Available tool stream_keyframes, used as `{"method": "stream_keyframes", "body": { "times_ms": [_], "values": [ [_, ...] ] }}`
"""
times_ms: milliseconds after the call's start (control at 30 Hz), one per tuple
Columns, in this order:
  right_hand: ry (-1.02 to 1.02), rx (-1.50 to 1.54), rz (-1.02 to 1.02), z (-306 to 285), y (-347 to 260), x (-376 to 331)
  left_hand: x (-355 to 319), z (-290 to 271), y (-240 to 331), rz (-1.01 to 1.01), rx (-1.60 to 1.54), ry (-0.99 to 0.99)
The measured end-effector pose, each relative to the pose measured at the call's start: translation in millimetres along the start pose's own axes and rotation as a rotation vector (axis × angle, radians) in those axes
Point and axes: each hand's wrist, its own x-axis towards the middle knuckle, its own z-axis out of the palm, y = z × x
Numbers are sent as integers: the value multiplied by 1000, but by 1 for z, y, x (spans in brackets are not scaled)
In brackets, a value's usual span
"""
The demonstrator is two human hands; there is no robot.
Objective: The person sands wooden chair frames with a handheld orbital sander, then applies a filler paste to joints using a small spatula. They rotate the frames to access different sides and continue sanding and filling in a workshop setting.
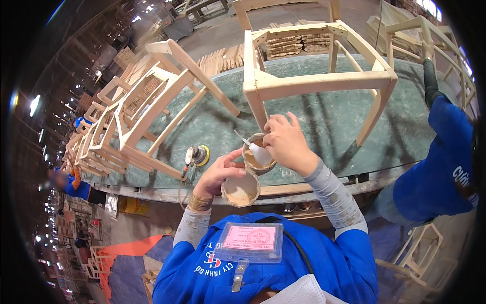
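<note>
My left hand (218, 174) holds a round tub lid (240, 190), its inside coated with tan filler, low over the bench edge. My right hand (284, 142) grips a small white squeeze bottle (258, 150) with its thin nozzle pointing up-left, and it also steadies an open round tub of tan filler (252, 161) just above the lid. Both hands are close together in front of the near leg of an unfinished wooden chair frame (314, 81) standing on the green-topped bench (324, 126).
A round orbital sander (197, 155) lies on the bench left of my hands. A second chair frame (162, 101) lies tilted at left, with several more stacked behind it. A person in blue (440, 167) works at right; another stands far left (71, 185).
</note>
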Motion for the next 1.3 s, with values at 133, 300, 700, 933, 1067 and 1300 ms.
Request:
{"method": "stream_keyframes", "body": {
  "times_ms": [133, 300, 700, 933, 1067, 1300],
  "values": [
    [101, 434, 90, -5, 13, 16, 10, -8, -1, 68, -50, -37],
    [442, 418, 250, 0, 35, 51, 24, -23, -5, 107, -96, -37],
    [569, -249, 156, 35, 13, 67, 7, -55, -14, 100, -166, 67],
    [501, -253, 189, 24, 15, 43, -4, -68, -9, 139, -184, 76],
    [424, -173, 102, 22, 25, 54, -6, -66, -1, 144, -173, 94],
    [365, -230, 104, 12, 34, 74, -6, -73, 1, 146, -159, 81]
  ]
}}
